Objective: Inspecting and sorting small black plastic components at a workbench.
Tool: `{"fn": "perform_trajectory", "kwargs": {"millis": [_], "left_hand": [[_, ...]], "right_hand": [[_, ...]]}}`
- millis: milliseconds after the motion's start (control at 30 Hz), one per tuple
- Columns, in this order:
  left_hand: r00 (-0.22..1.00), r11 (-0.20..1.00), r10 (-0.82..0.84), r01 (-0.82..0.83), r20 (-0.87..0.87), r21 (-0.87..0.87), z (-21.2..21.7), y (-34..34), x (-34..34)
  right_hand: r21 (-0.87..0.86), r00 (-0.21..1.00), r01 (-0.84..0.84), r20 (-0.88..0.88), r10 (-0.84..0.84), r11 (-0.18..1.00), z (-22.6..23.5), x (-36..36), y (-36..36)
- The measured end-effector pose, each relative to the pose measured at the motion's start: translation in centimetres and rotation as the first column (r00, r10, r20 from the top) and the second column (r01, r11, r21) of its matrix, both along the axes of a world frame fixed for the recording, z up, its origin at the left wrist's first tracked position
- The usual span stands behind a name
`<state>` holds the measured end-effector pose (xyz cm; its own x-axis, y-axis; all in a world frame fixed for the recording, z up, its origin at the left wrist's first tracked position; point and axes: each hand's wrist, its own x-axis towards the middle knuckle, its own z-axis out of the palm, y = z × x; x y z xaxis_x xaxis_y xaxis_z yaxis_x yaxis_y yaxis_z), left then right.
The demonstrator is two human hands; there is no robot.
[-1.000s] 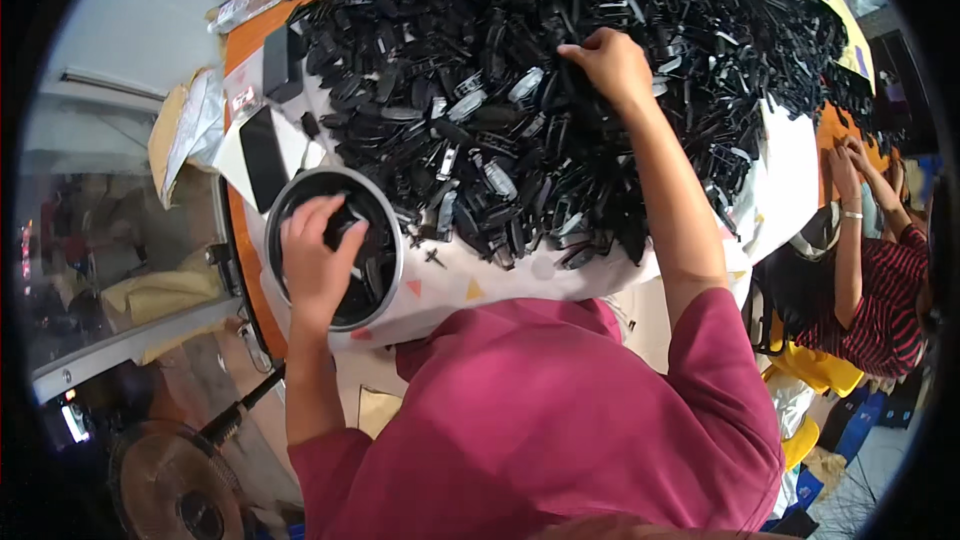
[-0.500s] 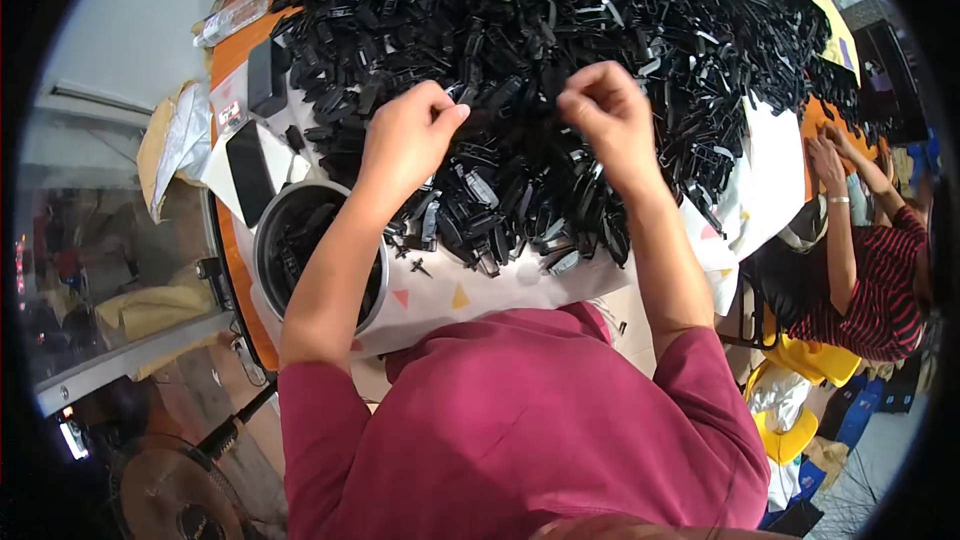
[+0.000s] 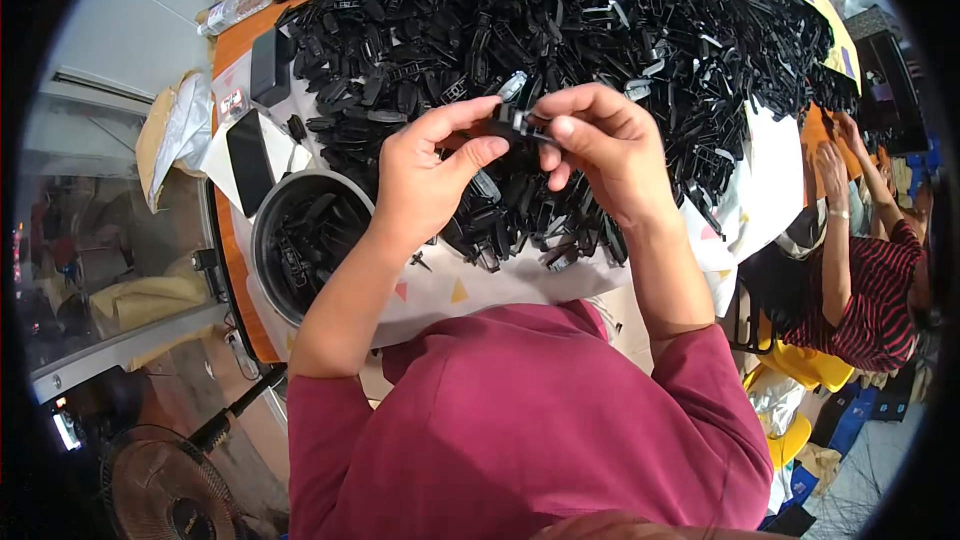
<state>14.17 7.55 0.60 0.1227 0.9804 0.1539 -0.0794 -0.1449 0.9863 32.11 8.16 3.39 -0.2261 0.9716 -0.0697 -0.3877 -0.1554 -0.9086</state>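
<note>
Between my two hands is a small black plastic part (image 3: 515, 123), its exact kind too small to make out. My left hand (image 3: 430, 165) pinches its left end between thumb and forefinger. From the other side, the fingers of my right hand (image 3: 612, 145) close on its right end. Beneath both hands spreads a large heap of similar black plastic pieces (image 3: 420, 40), some with shiny faces. Left of my left forearm stands a round metal pot (image 3: 262, 240) with more black pieces inside.
A phone (image 3: 250, 162) on a white box, a dark block (image 3: 270, 68) and a clear plastic bottle (image 3: 238, 8) lie on the left. A co-worker in a striped shirt (image 3: 868, 280) works at the right. A fan (image 3: 170, 485) stands at lower left.
My hands were apart over the heap. They have come together, and the black plastic part now shows between their fingers.
</note>
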Motion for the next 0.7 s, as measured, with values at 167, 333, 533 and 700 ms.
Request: {"fn": "perform_trajectory", "kwargs": {"millis": [167, 333, 533, 700], "left_hand": [[0.973, 0.987, 0.054, -0.018, -0.225, 0.159, 0.9, -0.4, -0.3], [0.917, 0.910, 0.106, 0.066, -0.384, 0.409, 1.5, -0.5, -0.5], [0.863, 0.830, 0.149, 0.155, -0.482, 0.535, 2.1, -0.5, -0.3], [0.891, 0.838, 0.124, 0.142, -0.437, 0.526, 0.8, -0.7, 0.2]], "right_hand": [[-0.038, 0.998, 0.011, 0.055, -0.009, 0.999, -0.3, -0.2, -0.5], [0.012, 0.953, -0.053, 0.301, 0.047, 0.999, 0.2, 0.8, -0.5], [0.118, 0.924, -0.084, 0.381, 0.033, 0.989, 0.1, 1.1, -0.9], [0.137, 0.931, -0.084, 0.363, 0.029, 0.987, -0.8, 1.0, -0.8]]}}
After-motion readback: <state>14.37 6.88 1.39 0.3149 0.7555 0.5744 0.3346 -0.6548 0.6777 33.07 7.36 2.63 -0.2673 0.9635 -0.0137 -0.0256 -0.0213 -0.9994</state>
